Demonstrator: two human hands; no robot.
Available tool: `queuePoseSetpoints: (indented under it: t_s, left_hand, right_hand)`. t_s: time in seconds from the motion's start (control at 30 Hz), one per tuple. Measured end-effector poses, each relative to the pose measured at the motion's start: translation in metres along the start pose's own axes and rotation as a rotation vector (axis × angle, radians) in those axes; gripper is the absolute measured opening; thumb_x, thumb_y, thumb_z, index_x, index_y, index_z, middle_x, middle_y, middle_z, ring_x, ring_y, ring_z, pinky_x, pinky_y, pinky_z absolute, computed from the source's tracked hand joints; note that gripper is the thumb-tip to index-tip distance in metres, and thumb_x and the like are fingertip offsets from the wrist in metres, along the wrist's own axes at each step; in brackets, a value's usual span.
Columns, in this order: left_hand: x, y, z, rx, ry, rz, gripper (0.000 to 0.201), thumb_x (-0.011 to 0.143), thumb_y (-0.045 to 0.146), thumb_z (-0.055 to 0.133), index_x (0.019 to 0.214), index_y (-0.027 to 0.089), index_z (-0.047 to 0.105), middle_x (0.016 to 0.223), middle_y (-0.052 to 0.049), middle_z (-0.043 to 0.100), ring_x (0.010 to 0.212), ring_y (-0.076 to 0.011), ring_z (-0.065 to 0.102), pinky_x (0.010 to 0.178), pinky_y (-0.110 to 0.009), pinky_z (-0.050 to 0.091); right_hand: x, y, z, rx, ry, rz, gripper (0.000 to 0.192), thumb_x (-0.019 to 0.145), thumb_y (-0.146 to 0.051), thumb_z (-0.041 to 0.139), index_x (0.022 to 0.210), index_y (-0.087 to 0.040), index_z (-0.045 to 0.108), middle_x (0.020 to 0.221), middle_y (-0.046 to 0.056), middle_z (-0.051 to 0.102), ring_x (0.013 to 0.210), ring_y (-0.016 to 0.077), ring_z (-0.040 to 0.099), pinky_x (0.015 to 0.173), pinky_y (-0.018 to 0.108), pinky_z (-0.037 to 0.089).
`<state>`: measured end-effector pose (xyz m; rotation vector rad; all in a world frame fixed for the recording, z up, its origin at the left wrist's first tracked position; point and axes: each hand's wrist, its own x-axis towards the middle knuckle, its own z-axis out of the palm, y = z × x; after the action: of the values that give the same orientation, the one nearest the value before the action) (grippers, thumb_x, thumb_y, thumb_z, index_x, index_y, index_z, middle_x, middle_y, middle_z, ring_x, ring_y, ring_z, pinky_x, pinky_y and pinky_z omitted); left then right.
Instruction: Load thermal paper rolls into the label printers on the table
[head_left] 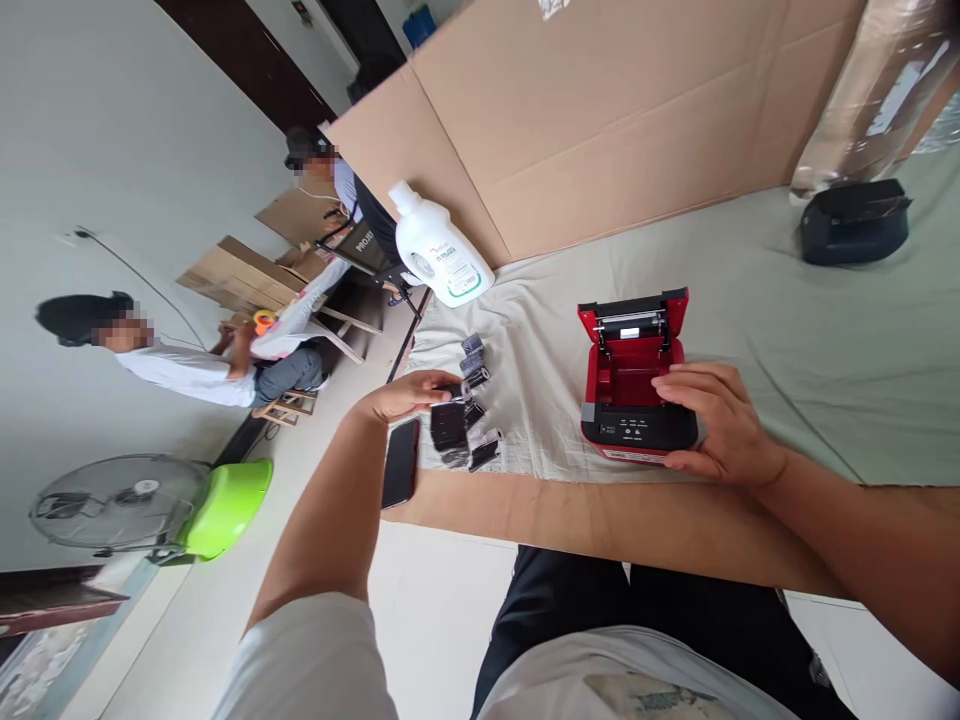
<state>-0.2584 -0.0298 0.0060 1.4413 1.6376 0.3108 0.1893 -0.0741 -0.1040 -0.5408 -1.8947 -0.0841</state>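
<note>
A small red and black printer [634, 385] stands on the cloth-covered table with its lid flipped open and its bay showing nothing inside. My right hand [716, 420] rests on the printer's front right side and steadies it. My left hand [405, 392] reaches into a cluster of several small black rolls [469, 405] to the printer's left, its fingertips closed on one of them. A black phone [400, 462] lies at the table edge just under my left wrist.
A white plastic bottle [437, 248] lies behind the rolls. Large cardboard sheets [600, 110] lean at the back, and a black device [851, 220] sits at far right. Two other people sit at a table to the left, near a green fan [150, 505].
</note>
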Motion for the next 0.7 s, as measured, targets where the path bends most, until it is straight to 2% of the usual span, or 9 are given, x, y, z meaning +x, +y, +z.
queuePoseSetpoints:
  t_s: [0.1, 0.17, 0.27, 0.33, 0.4, 0.5, 0.6, 0.67, 0.7]
  left_hand:
    - [0.004, -0.046, -0.018, 0.128, 0.133, -0.140, 0.062, 0.046, 0.049, 0.085, 0.096, 0.017, 0.069, 0.098, -0.008, 0.072, 0.087, -0.0240, 0.065, 0.075, -0.033, 0.051]
    - [0.011, -0.068, -0.014, 0.237, 0.248, -0.164, 0.054, 0.046, 0.046, 0.082, 0.089, 0.017, 0.066, 0.097, -0.008, 0.072, 0.094, -0.0259, 0.065, 0.082, -0.035, 0.052]
    - [0.021, -0.084, 0.001, 0.360, 0.320, -0.188, 0.043, 0.047, 0.037, 0.080, 0.083, 0.019, 0.064, 0.094, -0.007, 0.071, 0.100, -0.0293, 0.065, 0.090, -0.039, 0.050]
    - [0.024, -0.085, 0.011, 0.416, 0.366, -0.196, 0.040, 0.050, 0.032, 0.078, 0.086, 0.020, 0.064, 0.098, -0.007, 0.069, 0.107, -0.0321, 0.062, 0.096, -0.042, 0.048]
    - [0.023, -0.080, 0.021, 0.478, 0.443, -0.189, 0.040, 0.058, 0.030, 0.074, 0.096, 0.022, 0.064, 0.112, -0.009, 0.066, 0.119, -0.0347, 0.055, 0.103, -0.047, 0.042]
    - [0.015, -0.068, 0.041, 0.584, 0.549, -0.082, 0.035, 0.073, 0.029, 0.065, 0.107, 0.021, 0.062, 0.116, -0.012, 0.063, 0.121, -0.0323, 0.053, 0.105, -0.047, 0.041]
    - [0.008, -0.059, 0.065, 0.627, 0.460, 0.013, 0.033, 0.078, 0.033, 0.064, 0.109, 0.021, 0.063, 0.109, -0.009, 0.065, 0.106, -0.0267, 0.061, 0.095, -0.039, 0.048]
    - [0.009, -0.055, 0.076, 0.613, 0.407, 0.001, 0.034, 0.078, 0.036, 0.067, 0.109, 0.021, 0.064, 0.111, -0.008, 0.066, 0.103, -0.0254, 0.063, 0.092, -0.036, 0.050]
    - [0.012, -0.054, 0.079, 0.607, 0.419, -0.010, 0.033, 0.080, 0.038, 0.066, 0.108, 0.021, 0.065, 0.110, -0.008, 0.067, 0.103, -0.0254, 0.063, 0.092, -0.036, 0.050]
  right_hand:
    - [0.000, -0.001, 0.002, 0.004, -0.028, -0.006, 0.060, 0.094, -0.059, 0.052, 0.134, -0.014, 0.055, 0.108, 0.016, 0.070, 0.110, 0.0332, 0.062, 0.091, 0.052, 0.053]
    - [0.000, -0.001, 0.002, 0.003, -0.043, -0.006, 0.059, 0.094, -0.058, 0.051, 0.132, -0.013, 0.056, 0.107, 0.016, 0.070, 0.109, 0.0331, 0.062, 0.091, 0.052, 0.053]
    - [0.000, 0.000, 0.002, -0.007, -0.062, -0.004, 0.058, 0.095, -0.058, 0.049, 0.132, -0.014, 0.056, 0.108, 0.016, 0.070, 0.108, 0.0327, 0.063, 0.091, 0.052, 0.053]
    - [0.000, 0.001, 0.001, -0.012, -0.072, -0.003, 0.059, 0.095, -0.059, 0.048, 0.131, -0.014, 0.056, 0.107, 0.016, 0.070, 0.107, 0.0326, 0.063, 0.091, 0.052, 0.053]
    - [0.000, 0.002, 0.001, -0.013, -0.073, -0.001, 0.059, 0.095, -0.060, 0.048, 0.131, -0.015, 0.056, 0.107, 0.016, 0.070, 0.107, 0.0327, 0.063, 0.091, 0.053, 0.053]
    - [-0.001, 0.003, 0.001, -0.010, -0.070, 0.008, 0.058, 0.095, -0.060, 0.047, 0.132, -0.017, 0.056, 0.107, 0.015, 0.071, 0.107, 0.0324, 0.063, 0.091, 0.052, 0.053]
    - [-0.001, 0.003, 0.001, -0.003, -0.076, 0.012, 0.058, 0.095, -0.060, 0.048, 0.132, -0.017, 0.056, 0.106, 0.015, 0.071, 0.106, 0.0323, 0.064, 0.090, 0.052, 0.054]
    - [-0.001, 0.003, 0.001, 0.002, -0.082, 0.008, 0.058, 0.095, -0.059, 0.048, 0.131, -0.015, 0.057, 0.106, 0.016, 0.070, 0.106, 0.0326, 0.063, 0.090, 0.052, 0.054]
    - [-0.001, 0.003, 0.001, 0.005, -0.084, 0.007, 0.058, 0.095, -0.059, 0.048, 0.131, -0.014, 0.057, 0.106, 0.016, 0.070, 0.106, 0.0328, 0.063, 0.090, 0.052, 0.054]
